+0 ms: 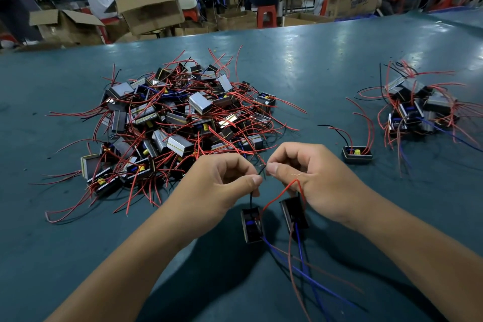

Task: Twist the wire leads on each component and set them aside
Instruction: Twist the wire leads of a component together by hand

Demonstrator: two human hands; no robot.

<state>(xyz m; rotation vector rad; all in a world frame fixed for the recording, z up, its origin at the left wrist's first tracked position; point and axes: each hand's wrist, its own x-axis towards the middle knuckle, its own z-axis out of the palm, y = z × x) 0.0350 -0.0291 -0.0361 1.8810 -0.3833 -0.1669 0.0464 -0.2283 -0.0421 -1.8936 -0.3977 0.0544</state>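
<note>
Hands (264, 178) pinch black lead (251, 197).

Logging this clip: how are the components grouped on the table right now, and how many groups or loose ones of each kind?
Big pile: 1, too tangled to count pieces
Small pile: 1, at far right
Lone component on the table: 1
Components hanging below the hands: 2, one under the left hand, one under the right hand
Total: 2 piles, 3 separate components
</note>
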